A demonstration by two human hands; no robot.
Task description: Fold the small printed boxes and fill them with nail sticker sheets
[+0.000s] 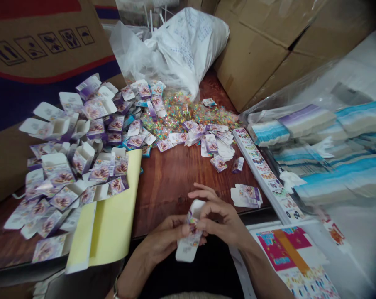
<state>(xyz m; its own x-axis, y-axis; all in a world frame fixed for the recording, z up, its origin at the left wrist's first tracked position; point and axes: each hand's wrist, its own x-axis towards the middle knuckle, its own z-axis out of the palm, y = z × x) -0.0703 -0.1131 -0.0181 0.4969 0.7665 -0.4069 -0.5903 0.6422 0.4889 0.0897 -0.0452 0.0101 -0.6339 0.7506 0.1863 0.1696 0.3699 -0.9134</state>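
Note:
A small white and purple printed carton is held between my two hands near the table's front edge, its white end flaps sticking out at top and bottom. The fingers of my left hand grip its left side. My right hand pinches its upper right side, with some fingers raised. Whether anything is inside the carton cannot be seen. Ahead and to the right, a flat unfolded carton lies near the table edge. A small closed carton and a pile of flat cartons lie beyond it.
Many opened cartons heap on the left, beside a yellow sheet. Clear bags of colourful small pieces lie at the back before a white sack. A long sticker strip and stacked cartons are on the right.

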